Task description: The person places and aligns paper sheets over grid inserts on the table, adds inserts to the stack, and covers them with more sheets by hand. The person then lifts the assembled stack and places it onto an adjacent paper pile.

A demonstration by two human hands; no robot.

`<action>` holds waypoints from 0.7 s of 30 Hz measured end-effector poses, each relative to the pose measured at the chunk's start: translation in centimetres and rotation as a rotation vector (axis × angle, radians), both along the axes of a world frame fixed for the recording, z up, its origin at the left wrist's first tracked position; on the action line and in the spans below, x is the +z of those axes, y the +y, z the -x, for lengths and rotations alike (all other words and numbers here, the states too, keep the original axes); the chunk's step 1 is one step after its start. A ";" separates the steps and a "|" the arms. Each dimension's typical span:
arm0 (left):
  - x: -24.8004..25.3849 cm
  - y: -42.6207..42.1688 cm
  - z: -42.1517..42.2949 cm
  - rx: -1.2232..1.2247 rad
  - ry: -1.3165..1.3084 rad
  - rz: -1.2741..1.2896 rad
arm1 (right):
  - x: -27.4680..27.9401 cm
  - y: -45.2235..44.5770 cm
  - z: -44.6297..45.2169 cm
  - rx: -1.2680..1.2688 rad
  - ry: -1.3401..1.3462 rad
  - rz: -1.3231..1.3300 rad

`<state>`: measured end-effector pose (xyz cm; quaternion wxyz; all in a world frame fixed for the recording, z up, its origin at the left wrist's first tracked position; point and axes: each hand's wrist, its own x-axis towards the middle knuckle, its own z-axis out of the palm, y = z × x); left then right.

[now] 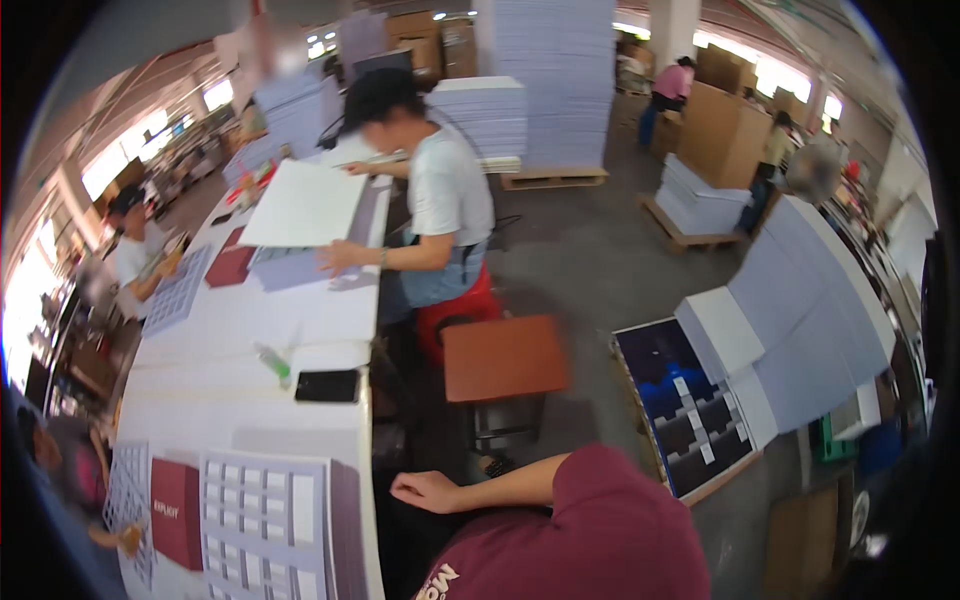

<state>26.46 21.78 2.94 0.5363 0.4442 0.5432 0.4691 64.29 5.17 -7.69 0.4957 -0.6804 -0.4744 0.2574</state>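
My right hand (425, 491) rests over my dark-clothed lap beside the table edge, its fingers loosely curled with nothing visible in them. My left hand is out of view. To the left on the white table (300, 420) lies a stack of pale grid-cut sheets (265, 525) with rectangular openings. Next to it is a maroon box (177, 515) lettered "EXPLICIT". Farther up the table are a black phone (327, 386) and a small bottle with green in it (275, 365).
Across the table's far part, a seated co-worker (445, 190) handles a large white board (305, 203). Other people sit along the left side. A brown stool (505, 358) stands ahead of me. Right of it, a pallet carries dark printed sheets (680, 400) and pale stacked sheets (810, 320).
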 end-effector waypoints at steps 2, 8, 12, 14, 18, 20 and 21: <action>0.3 1.1 -4.4 -0.100 -0.012 -0.031 | 1.8 2.0 -1.0 -0.171 0.011 -0.141; 2.2 1.0 -13.4 -0.335 -0.043 -0.093 | 4.9 9.5 -1.4 -0.198 -0.035 -0.342; 2.1 0.0 -16.3 -0.402 -0.064 -0.097 | 5.5 10.8 -1.0 0.155 0.282 -0.079; 1.9 -0.1 -17.1 -0.420 -0.069 -0.093 | 3.6 11.9 -0.7 0.099 0.222 -0.189; 1.7 -0.8 -18.8 -0.453 -0.039 -0.094 | 4.1 11.4 0.1 0.122 0.304 -0.118; 1.5 -1.1 -19.9 -0.471 -0.047 -0.095 | 4.0 12.0 -0.1 0.111 0.279 -0.153; 1.3 -1.1 -20.3 -0.481 -0.048 -0.091 | 4.1 12.1 -0.1 0.113 0.265 -0.151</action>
